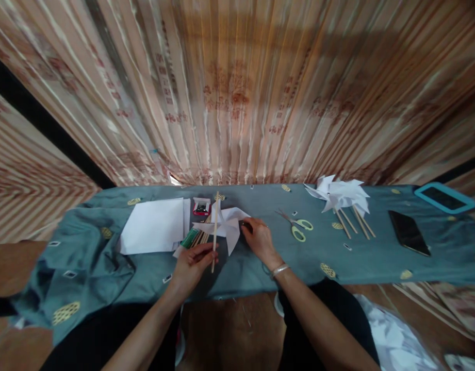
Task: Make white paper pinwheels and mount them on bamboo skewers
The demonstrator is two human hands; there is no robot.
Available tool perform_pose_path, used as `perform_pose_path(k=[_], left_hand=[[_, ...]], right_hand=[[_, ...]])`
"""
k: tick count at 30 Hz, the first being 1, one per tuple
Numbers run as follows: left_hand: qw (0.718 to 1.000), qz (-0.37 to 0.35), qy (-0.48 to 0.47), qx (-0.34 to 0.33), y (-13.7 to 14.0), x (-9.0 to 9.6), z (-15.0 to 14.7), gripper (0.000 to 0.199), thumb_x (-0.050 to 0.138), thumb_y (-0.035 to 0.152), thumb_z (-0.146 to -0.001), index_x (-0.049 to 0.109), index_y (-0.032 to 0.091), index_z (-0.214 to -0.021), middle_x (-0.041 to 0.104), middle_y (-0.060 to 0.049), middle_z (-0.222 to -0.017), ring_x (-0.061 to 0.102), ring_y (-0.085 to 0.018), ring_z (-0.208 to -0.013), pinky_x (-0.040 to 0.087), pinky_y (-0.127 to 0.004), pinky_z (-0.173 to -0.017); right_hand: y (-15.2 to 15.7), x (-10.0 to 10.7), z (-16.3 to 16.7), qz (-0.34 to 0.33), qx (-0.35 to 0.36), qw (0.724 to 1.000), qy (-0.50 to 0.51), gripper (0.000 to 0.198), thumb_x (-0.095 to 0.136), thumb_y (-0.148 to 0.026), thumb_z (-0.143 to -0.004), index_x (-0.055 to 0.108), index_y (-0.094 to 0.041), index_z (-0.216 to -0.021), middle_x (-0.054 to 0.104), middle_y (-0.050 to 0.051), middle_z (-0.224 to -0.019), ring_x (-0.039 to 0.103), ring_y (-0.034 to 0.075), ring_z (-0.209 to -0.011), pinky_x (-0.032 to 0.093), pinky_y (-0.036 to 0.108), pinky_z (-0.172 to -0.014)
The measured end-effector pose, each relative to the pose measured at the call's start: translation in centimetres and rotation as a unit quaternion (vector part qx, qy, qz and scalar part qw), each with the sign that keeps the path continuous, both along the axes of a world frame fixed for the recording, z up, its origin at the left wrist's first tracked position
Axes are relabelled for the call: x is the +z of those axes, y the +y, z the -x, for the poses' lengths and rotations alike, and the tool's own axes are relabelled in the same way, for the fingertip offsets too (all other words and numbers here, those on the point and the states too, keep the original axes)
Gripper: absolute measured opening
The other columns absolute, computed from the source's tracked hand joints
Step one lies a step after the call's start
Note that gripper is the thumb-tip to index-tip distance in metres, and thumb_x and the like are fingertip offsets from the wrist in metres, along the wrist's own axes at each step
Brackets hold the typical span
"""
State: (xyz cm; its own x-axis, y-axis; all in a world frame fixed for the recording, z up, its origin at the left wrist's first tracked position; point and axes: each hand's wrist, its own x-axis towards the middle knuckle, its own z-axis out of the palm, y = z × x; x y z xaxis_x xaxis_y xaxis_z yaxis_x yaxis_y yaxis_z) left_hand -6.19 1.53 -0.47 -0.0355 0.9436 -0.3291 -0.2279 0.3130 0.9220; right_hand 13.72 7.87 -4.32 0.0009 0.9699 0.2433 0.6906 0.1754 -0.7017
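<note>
My left hand (196,263) is closed around a thin wooden stick (215,232), which points away from me. Just right of the stick lies a white paper pinwheel (228,226) with folded, pointed blades. At the pinwheel's right side, my right hand (259,238) has its fingertips pinched together beside a blade tip. A small dark spot shows at those fingertips, too small to name. Behind my left hand are more wooden sticks (201,236) and a green packet (190,238). A small red-and-white box (201,206) with dark contents stands open beyond them.
White paper sheets (154,226) are stacked at left. Scissors (297,225) with light green handles lie right of my hand. Farther right are finished pinwheels on sticks (341,196), a black phone (409,233) and a blue-framed tablet (444,198). A patterned cloth (299,265) covers the table.
</note>
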Motion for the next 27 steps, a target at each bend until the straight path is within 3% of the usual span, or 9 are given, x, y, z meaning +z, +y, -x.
perform_pose_path(k=[9, 13, 17, 22, 25, 27], left_hand=[[0.998, -0.007, 0.021, 0.051, -0.1, -0.3, 1.8, 0.031, 0.084, 0.028, -0.045, 0.076, 0.017, -0.073, 0.072, -0.004, -0.065, 0.064, -0.019, -0.057, 0.053, -0.032, -0.061], [0.985, -0.062, 0.125, 0.102, 0.7, 0.0, 4.5, 0.04, 0.082, 0.041, -0.047, 0.075, 0.016, -0.077, 0.072, -0.003, -0.067, 0.063, -0.018, -0.06, 0.051, -0.03, -0.06], [0.966, -0.086, 0.201, 0.135, 1.5, -0.5, 7.8, 0.046, 0.077, 0.044, -0.047, 0.073, 0.015, -0.083, 0.068, 0.0, -0.062, 0.061, -0.018, -0.06, 0.05, -0.031, -0.064], [0.896, -0.103, 0.425, 0.082, 1.5, -1.6, 10.4, 0.048, 0.064, 0.049, -0.064, 0.072, 0.015, -0.097, 0.07, -0.005, -0.074, 0.063, -0.021, -0.066, 0.052, -0.033, -0.068], [0.841, -0.153, 0.514, 0.072, 1.2, -1.1, 10.5, 0.046, 0.06, 0.05, -0.069, 0.072, 0.016, -0.098, 0.071, -0.011, -0.095, 0.065, -0.028, -0.087, 0.052, -0.04, -0.08], [0.83, -0.182, 0.521, 0.075, 0.9, -0.5, 9.4, 0.044, 0.06, 0.049, -0.072, 0.072, 0.018, -0.1, 0.069, -0.013, -0.109, 0.062, -0.031, -0.102, 0.05, -0.044, -0.088]], right_hand=[[0.7, -0.3, -0.1, -0.003, 0.027, 1.0, 0.016, 0.018, 0.055, -0.012, -0.079, 0.07, -0.022, -0.076, 0.073, 0.008, -0.093, 0.063, 0.024, -0.095, 0.044, 0.035, -0.091], [-0.5, -0.3, -1.8, 0.023, 0.034, 0.996, 0.083, 0.014, 0.058, -0.025, -0.079, 0.07, -0.022, -0.073, 0.073, 0.005, -0.08, 0.065, 0.021, -0.077, 0.048, 0.033, -0.077], [-2.3, -0.7, -3.5, 0.066, 0.022, 0.983, 0.171, 0.024, 0.062, -0.042, -0.076, 0.072, -0.02, -0.074, 0.073, 0.005, -0.072, 0.065, 0.02, -0.066, 0.049, 0.031, -0.065], [-2.8, -0.9, -3.7, 0.117, 0.02, 0.953, 0.279, 0.038, 0.068, -0.056, -0.069, 0.071, -0.018, -0.074, 0.071, 0.005, -0.064, 0.064, 0.018, -0.057, 0.051, 0.03, -0.056], [-2.6, -0.4, -3.5, 0.135, 0.027, 0.937, 0.321, 0.036, 0.074, -0.053, -0.064, 0.072, -0.018, -0.072, 0.07, 0.004, -0.063, 0.064, 0.017, -0.058, 0.052, 0.03, -0.058], [-2.5, 0.1, -3.6, 0.144, 0.032, 0.928, 0.341, 0.033, 0.076, -0.049, -0.062, 0.073, -0.018, -0.073, 0.071, 0.004, -0.065, 0.064, 0.017, -0.059, 0.052, 0.029, -0.06]])
